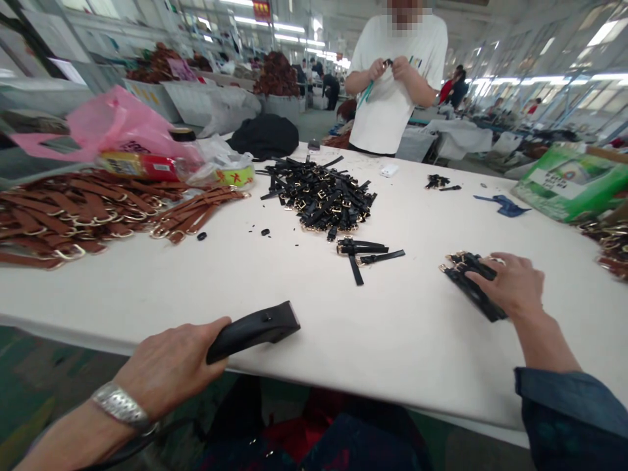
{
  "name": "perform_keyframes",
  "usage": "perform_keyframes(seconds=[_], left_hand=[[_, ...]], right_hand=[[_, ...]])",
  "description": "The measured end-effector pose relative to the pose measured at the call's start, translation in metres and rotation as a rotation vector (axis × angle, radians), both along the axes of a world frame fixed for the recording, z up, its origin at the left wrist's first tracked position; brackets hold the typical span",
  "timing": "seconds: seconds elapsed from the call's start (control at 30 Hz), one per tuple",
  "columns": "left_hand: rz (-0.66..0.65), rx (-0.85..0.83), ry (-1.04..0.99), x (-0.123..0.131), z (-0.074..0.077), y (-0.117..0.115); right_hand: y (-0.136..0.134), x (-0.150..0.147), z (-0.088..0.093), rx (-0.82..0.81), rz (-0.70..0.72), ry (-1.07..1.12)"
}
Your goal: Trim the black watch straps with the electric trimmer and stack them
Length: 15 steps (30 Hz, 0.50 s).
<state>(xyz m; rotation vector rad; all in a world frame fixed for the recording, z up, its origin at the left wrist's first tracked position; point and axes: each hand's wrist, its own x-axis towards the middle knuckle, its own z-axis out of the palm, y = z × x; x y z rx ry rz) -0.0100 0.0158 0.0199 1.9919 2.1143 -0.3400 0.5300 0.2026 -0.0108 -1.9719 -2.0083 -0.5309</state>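
My left hand (171,360), with a silver bracelet at its wrist, is wrapped round a black hand tool (258,329) shaped like a hair clipper. The tool's wide end points right, just above the front of the table. Over on the right, my right hand (515,284) grips a small stack of black buckle straps (473,281) with gold buckles, thumb on one side and fingers on the other. Between the hands lie a few loose black straps (370,250). Behind them rises a big heap of black buckle straps (326,196).
Brown buckle straps (88,209) are piled on the left, beside a pink plastic bag (118,121). A black cap (265,135) lies at the back. A blue cloth scrap (507,206) and green box (564,183) are at right. Across the white table (392,353), a person (392,78) handles a strap.
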Motion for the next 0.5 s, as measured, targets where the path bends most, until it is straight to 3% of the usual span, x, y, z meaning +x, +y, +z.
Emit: perform_keyframes(seconds=[0.1,0.2,0.33,0.5], left_hand=[[-0.01,0.004,-0.021,0.001,-0.008,0.0],[-0.018,-0.023,-0.015,0.005,-0.013,-0.001],[-0.014,-0.038,-0.008,0.008,-0.015,-0.002],[0.002,-0.023,-0.041,0.008,-0.019,-0.005]], right_hand=[[0.014,-0.042,-0.01,0.035,0.245,0.102],[0.026,-0.116,-0.029,-0.205,0.581,0.209],[0.043,-0.179,-0.044,-0.355,0.544,0.201],[0.042,-0.192,-0.046,-0.377,0.505,0.221]])
